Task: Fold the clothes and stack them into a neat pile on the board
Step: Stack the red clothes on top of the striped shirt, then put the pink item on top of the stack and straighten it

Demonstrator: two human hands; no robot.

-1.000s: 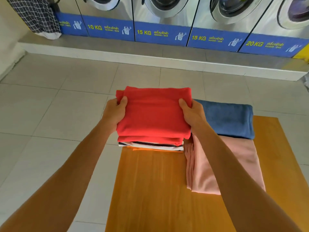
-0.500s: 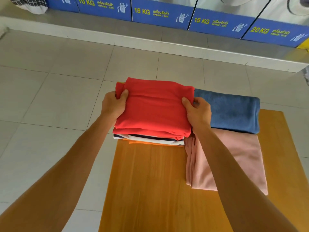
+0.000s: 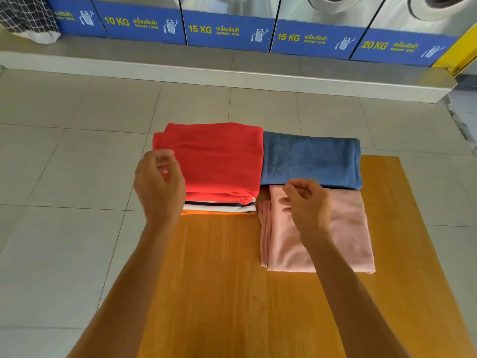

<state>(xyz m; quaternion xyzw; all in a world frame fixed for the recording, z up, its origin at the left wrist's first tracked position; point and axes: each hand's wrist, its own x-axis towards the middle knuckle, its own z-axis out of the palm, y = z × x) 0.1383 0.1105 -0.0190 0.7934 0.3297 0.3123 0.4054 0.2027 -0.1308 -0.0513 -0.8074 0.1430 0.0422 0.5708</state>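
A folded red garment [image 3: 219, 161] lies on top of a pile at the far left of the orange wooden board [image 3: 219, 280], over a striped white and dark piece [image 3: 222, 206] and an orange piece. Right of the pile, a folded blue cloth [image 3: 309, 160] lies at the far edge, and a folded pink garment [image 3: 346, 228] lies nearer to me. My left hand [image 3: 158, 184] hovers at the red garment's left edge, fingers loosely curled, holding nothing. My right hand [image 3: 307, 205] hovers over the pink garment's far left corner, also empty.
The board rests on a grey tiled floor [image 3: 64, 202]. A raised step [image 3: 206, 71] with a row of washing machines with blue labels [image 3: 227, 29] runs along the back. A checked cloth [image 3: 23, 16] hangs at the back left.
Both hands have let go of the red garment, which now rests on the pile. The hands have drawn back toward me and apart.
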